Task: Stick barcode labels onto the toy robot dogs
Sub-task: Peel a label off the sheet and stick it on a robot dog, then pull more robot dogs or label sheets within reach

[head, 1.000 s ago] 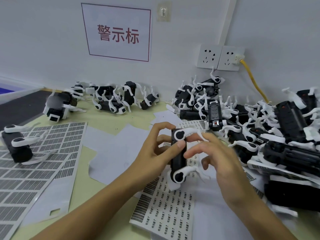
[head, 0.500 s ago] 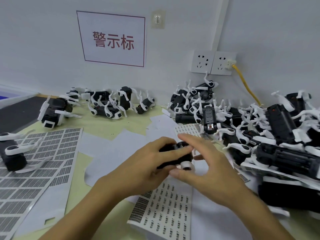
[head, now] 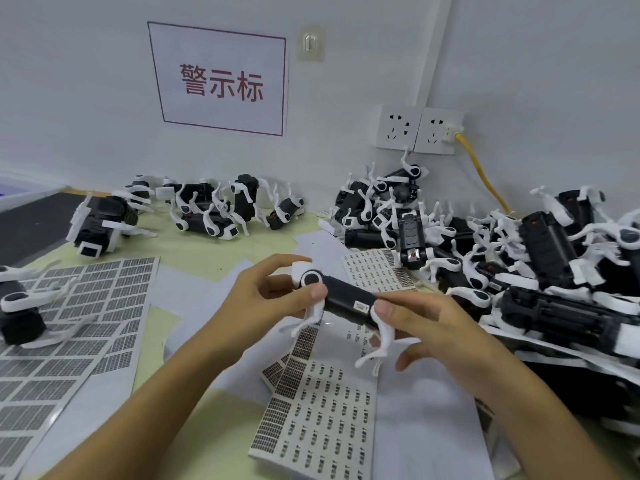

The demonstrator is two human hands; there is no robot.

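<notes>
From the head camera, looking down over the person's arms, both hands meet above the middle of the yellowish table (head: 194, 251). The left hand (head: 266, 306) grips one end of a toy robot dog (head: 346, 299), thumb and fingers curled round its white hip joint. The right hand (head: 426, 327) pinches the other end, thumb on top of the black body, the remaining fingers loosely curled below. The dog is held lengthways between the two hands, clear of the tabletop, its white legs dangling downward. A small white barcode label (head: 360, 305) sits on the black body just beside the right thumb (the print is too small to read).

Directly beneath the dog lies a label sheet (head: 322, 427), part of its grid already bare. A larger label sheet (head: 69, 327) spreads over the left of the table, with one dog (head: 20, 313) resting on it. A small group of dogs (head: 214, 209) lies along the back wall, and a big heap of dogs (head: 519, 258) fills the right side. On the wall hang a sign with red characters (head: 221, 81) and a double socket (head: 419, 129) with a yellow cable (head: 481, 171) plugged in.
</notes>
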